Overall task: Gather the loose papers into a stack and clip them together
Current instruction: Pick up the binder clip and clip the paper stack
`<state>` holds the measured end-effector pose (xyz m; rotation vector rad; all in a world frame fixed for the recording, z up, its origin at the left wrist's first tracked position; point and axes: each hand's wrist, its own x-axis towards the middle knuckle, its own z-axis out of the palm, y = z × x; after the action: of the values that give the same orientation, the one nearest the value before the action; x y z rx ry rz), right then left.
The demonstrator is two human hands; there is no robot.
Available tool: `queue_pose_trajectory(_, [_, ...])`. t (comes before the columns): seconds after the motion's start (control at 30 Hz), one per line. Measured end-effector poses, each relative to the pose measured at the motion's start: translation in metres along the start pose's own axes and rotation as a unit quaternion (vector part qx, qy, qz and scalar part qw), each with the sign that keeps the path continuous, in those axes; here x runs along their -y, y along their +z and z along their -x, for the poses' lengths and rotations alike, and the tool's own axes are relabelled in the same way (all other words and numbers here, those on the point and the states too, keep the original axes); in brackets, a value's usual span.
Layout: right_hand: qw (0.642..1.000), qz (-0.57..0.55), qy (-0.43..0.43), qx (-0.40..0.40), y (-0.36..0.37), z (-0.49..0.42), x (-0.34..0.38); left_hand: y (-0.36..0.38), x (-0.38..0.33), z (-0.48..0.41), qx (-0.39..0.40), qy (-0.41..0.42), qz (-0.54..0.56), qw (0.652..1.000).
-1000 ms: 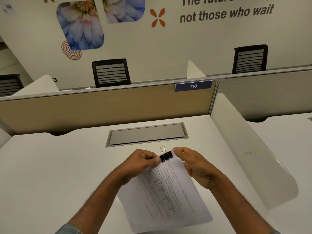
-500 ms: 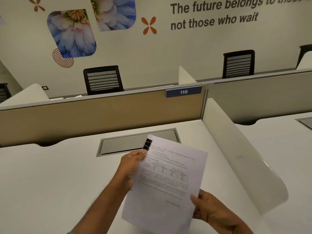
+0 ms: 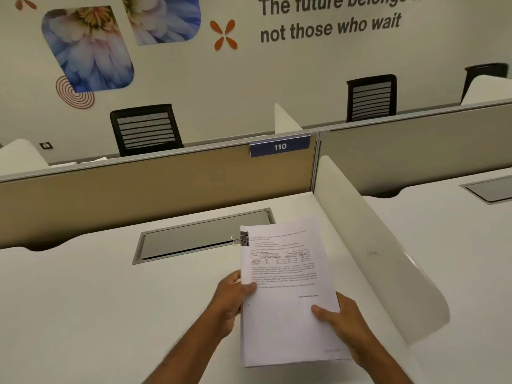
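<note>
Papers: a printed stack [image 3: 288, 314] is held over the white desk [image 3: 83, 300], lower centre of the frame.
Clip: a black binder clip [image 3: 243, 238] bites the stack's upper left corner, wire handles pointing left.
Left hand [image 3: 231, 297]: grasps the stack's left edge, thumb on the top sheet.
Right hand [image 3: 343, 322]: grips the lower right edge, thumb across the page.
Backdrop: partition tag "110" [image 3: 279, 146], upper centre.

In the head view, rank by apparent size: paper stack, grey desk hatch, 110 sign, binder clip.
1. paper stack (nearer the camera, so its lead is unsure)
2. grey desk hatch
3. 110 sign
4. binder clip
</note>
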<state>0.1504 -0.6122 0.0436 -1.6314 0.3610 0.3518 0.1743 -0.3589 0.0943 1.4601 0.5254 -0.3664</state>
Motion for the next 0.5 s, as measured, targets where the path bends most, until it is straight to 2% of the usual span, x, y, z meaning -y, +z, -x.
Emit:
queue_pose_trajectory(0.17, [0.999, 0.045, 0.020, 0.003, -0.020, -0.026, -0.002, 0.007, 0.038, -0.010, 0.007, -0.059, -0.112, 0.992])
queue_pose_trajectory(0.33, [0.996, 0.078, 0.040, 0.021, -0.028, -0.048, -0.010, 0.013, 0.057, -0.021, -0.006, -0.077, -0.122, 0.990])
queue_pose_trajectory(0.5, [0.994, 0.106, 0.041, -0.007, -0.032, -0.062, -0.021, 0.024, 0.068, -0.032, -0.028, -0.065, -0.120, 0.990])
